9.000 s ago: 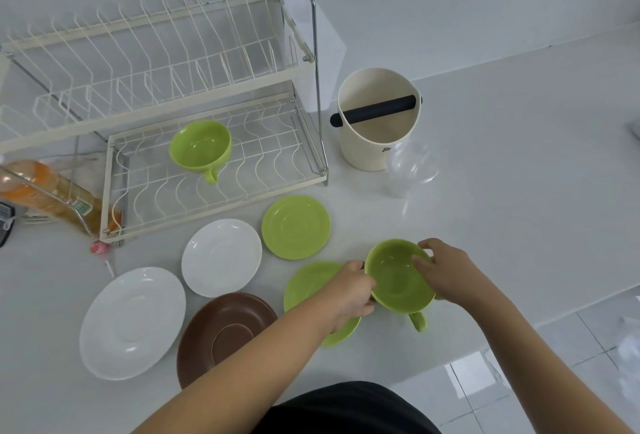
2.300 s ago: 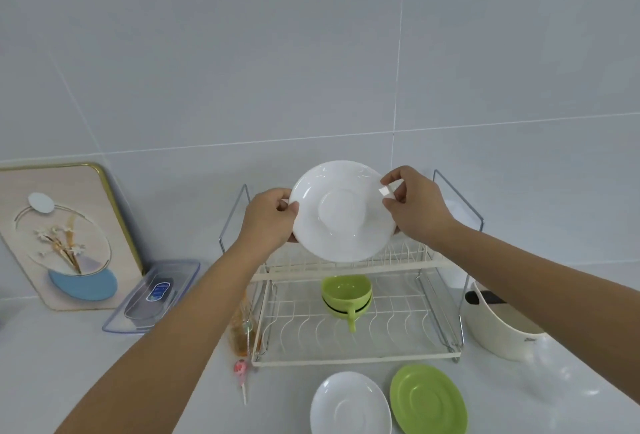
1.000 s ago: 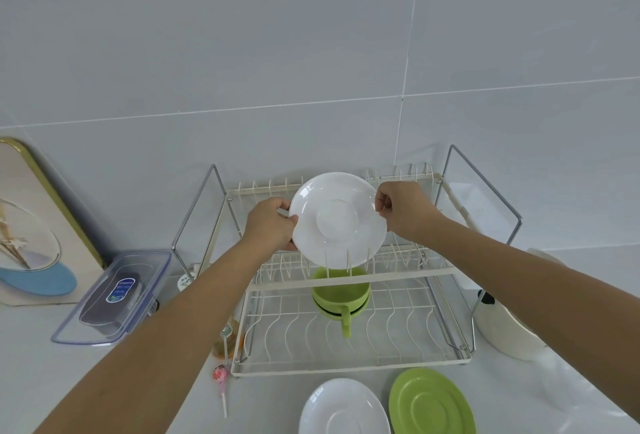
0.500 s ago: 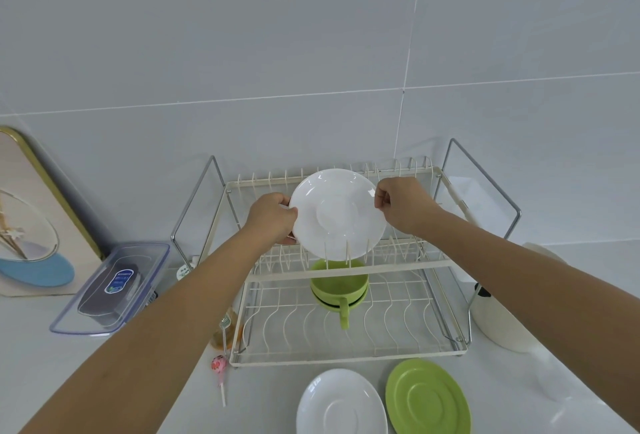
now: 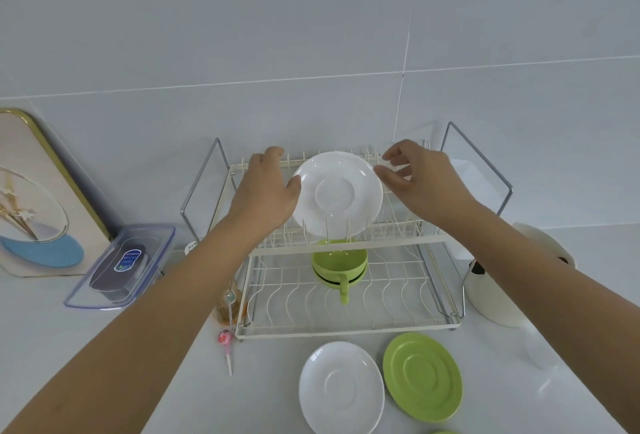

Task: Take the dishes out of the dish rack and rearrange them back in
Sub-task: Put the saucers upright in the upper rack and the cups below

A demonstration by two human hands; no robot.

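Standing on edge between the upper-tier prongs of the wire dish rack (image 5: 349,326), the glossy white saucer (image 5: 337,199) looks placed. The left hand (image 5: 265,191) rests beside its rim, fingers loose; the right hand (image 5: 415,177) hovers spread, perhaps just clear. Stacked green cups (image 5: 340,262) sit below; a smooth white saucer on the counter (image 5: 341,387) and a ringed green saucer (image 5: 422,375) remain.

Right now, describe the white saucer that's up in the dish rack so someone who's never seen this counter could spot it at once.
Find the two-tier wire dish rack against the tiled wall. On its upper tier, near the middle, the white saucer stands on edge between the prongs, directly above the stacked green cups. The other white saucer and the green saucer lie flat on the counter; this one alone is upright in the rack.
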